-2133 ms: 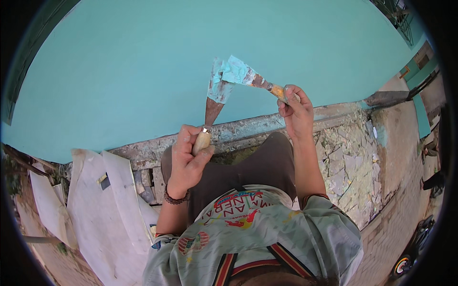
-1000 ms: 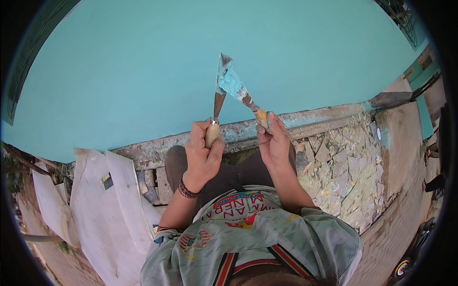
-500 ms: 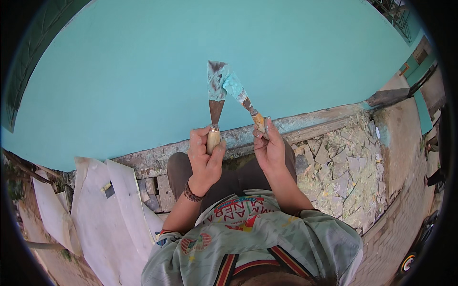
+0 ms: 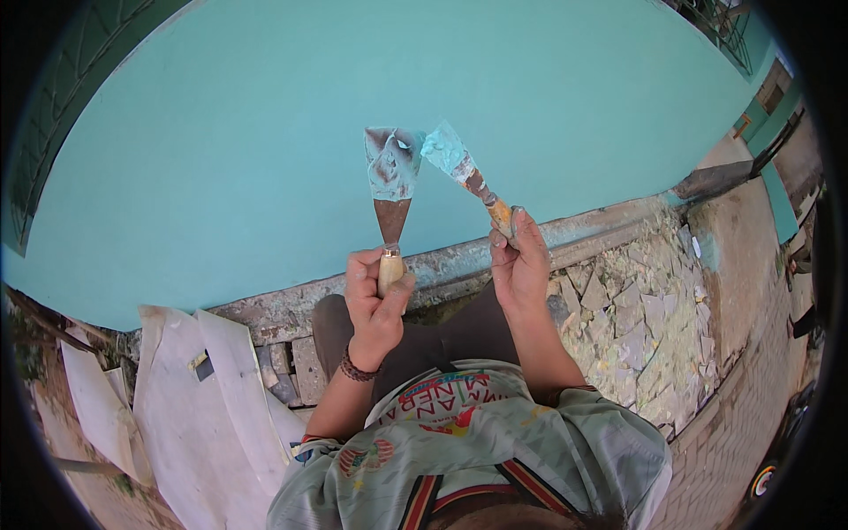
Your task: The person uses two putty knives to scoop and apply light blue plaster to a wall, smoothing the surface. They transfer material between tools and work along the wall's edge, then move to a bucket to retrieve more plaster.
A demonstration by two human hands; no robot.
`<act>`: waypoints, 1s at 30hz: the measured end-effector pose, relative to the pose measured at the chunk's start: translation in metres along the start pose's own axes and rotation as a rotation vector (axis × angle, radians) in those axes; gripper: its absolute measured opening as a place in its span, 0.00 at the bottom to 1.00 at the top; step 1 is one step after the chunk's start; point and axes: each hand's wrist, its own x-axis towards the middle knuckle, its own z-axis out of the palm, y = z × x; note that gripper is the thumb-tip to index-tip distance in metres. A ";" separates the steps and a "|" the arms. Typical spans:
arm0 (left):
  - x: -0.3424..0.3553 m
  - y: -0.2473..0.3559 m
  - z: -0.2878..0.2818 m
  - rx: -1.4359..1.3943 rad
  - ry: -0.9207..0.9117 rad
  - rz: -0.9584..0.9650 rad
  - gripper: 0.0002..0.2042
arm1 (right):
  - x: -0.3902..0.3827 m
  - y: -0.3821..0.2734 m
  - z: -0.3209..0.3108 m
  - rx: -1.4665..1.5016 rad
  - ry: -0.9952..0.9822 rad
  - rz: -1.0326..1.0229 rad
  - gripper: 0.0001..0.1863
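My left hand (image 4: 375, 305) is closed round the pale wooden handle of a wide putty knife (image 4: 394, 177), held upright with its blade pointing away from me. Turquoise paste smears the blade, with dark metal showing through. My right hand (image 4: 519, 265) grips a narrower putty knife (image 4: 461, 163) by its worn orange-brown handle. That blade leans to the left and carries a thick coat of turquoise paste. The two blade tips lie close together, and whether they touch is hard to tell. Both stand in front of a turquoise wall (image 4: 265, 159).
A rough ledge (image 4: 583, 231) runs along the wall's foot. Broken tile pieces (image 4: 636, 309) cover the ground at right, beside brick paving (image 4: 707, 450). White sheets (image 4: 190, 406) lie at left near some grey blocks (image 4: 307, 367). Part of a wheel (image 4: 765, 481) shows at far right.
The two putty knives have drawn apart: the left one moved slightly left, the right one to the right. More of the left blade's face now shows, streaked with paste.
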 end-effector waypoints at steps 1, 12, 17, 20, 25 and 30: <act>0.001 0.001 -0.001 -0.009 -0.008 -0.002 0.16 | -0.001 0.000 -0.006 -0.022 0.017 -0.010 0.12; -0.002 0.008 -0.008 -0.059 -0.030 -0.050 0.16 | 0.011 -0.004 -0.004 -0.268 -0.018 -0.105 0.13; -0.003 0.010 -0.007 -0.074 -0.034 -0.053 0.16 | 0.015 -0.010 0.009 -0.292 -0.135 -0.133 0.13; -0.003 0.014 -0.011 -0.086 -0.013 -0.059 0.17 | 0.011 -0.018 0.013 -0.230 -0.070 -0.154 0.12; -0.005 0.020 -0.010 -0.111 -0.038 -0.055 0.17 | 0.012 -0.014 -0.001 -0.328 -0.103 -0.166 0.11; -0.012 0.018 -0.018 0.006 -0.109 -0.024 0.17 | 0.016 -0.015 0.010 -0.373 -0.152 -0.149 0.12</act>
